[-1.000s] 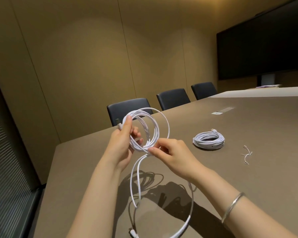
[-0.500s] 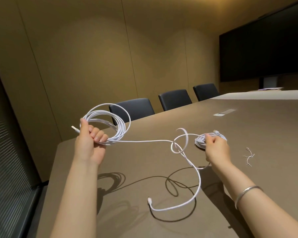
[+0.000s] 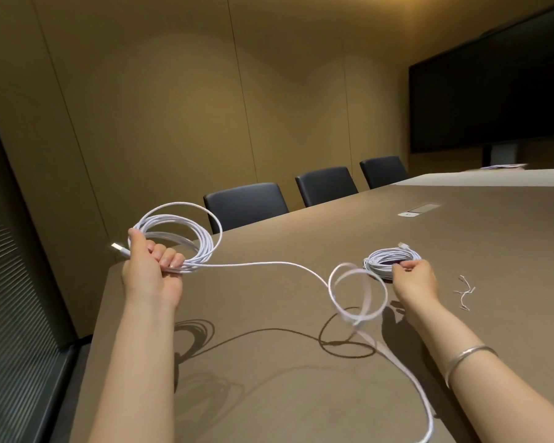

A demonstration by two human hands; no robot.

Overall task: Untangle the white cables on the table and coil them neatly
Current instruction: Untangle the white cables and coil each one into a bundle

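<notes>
My left hand (image 3: pixel 152 273) grips a large coil of white cable (image 3: pixel 186 238), several loops held in the air over the table's left corner. Its plug (image 3: pixel 118 247) sticks out to the left. From that hand a free strand (image 3: pixel 269 265) runs right, curls into a blurred loop (image 3: pixel 355 294) above the table, then trails off towards the lower right (image 3: pixel 426 407). My right hand (image 3: pixel 414 281) is at the near rim of a smaller finished white coil (image 3: pixel 389 259) lying on the table. Finger and thumb pinch that rim.
The brown table (image 3: pixel 301 378) ends at a corner on the left, near my left hand. Two white twist ties (image 3: pixel 465 290) lie right of the small coil. A socket plate (image 3: pixel 418 210) sits further back. Three dark chairs (image 3: pixel 247 203) line the far edge, and a large screen (image 3: pixel 493 84) hangs at right.
My hands have moved apart: the left carried the big coil leftward, the right went to the small coil. The loose loop shifted right and the tail swung to the lower right.
</notes>
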